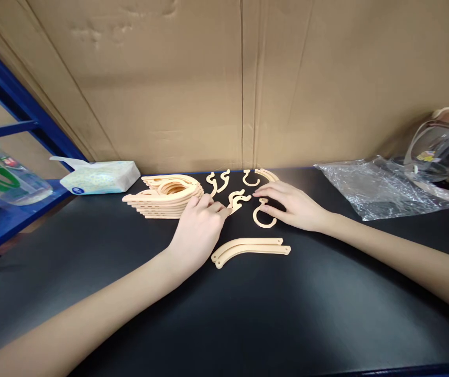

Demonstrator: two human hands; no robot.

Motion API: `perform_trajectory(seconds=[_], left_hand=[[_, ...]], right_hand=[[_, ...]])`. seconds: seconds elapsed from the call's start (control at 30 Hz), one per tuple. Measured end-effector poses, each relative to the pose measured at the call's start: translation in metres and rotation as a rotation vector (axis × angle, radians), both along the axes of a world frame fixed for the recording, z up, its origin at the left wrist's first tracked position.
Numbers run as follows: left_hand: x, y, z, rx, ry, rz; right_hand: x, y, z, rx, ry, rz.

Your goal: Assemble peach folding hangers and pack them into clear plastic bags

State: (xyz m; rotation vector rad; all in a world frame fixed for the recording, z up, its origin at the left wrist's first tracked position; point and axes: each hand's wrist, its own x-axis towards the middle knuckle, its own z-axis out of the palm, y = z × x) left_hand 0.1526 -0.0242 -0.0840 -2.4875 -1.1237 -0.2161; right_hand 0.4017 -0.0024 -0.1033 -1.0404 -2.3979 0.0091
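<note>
My left hand is closed, its fingertips down at the near end of a short, wavy beige plastic piece, which they seem to pinch. A second wavy piece lies against it. My right hand reaches in from the right with thumb and forefinger apart, over a round beige hook. The thumb touches the hook, whose eyelet shows between the fingers. Closer to me, two curved beige arms with end holes lie side by side. Left of my left hand stands a stack of beige folding hangers.
Farther back are another hook, more wavy pieces and curved arms. A tissue pack lies back left beside a blue rack. On the right are a clear plastic bag and a clear bottle. Cardboard walls the back.
</note>
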Motion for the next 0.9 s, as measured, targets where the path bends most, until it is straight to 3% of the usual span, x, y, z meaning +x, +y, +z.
perform_trajectory(seconds=[0.27,0.6,0.9], left_hand=[[-0.009,-0.003,0.004,-0.019,-0.074,-0.146],[-0.007,-0.013,0.008,0.134,0.078,-0.116],[-0.007,-0.015,0.010,0.195,0.046,-0.129]], right_hand=[[0.001,0.001,-0.002,-0.027,-0.117,0.135],[-0.007,-0.012,0.004,-0.070,-0.084,0.191],[-0.011,-0.019,0.008,-0.004,-0.126,0.213]])
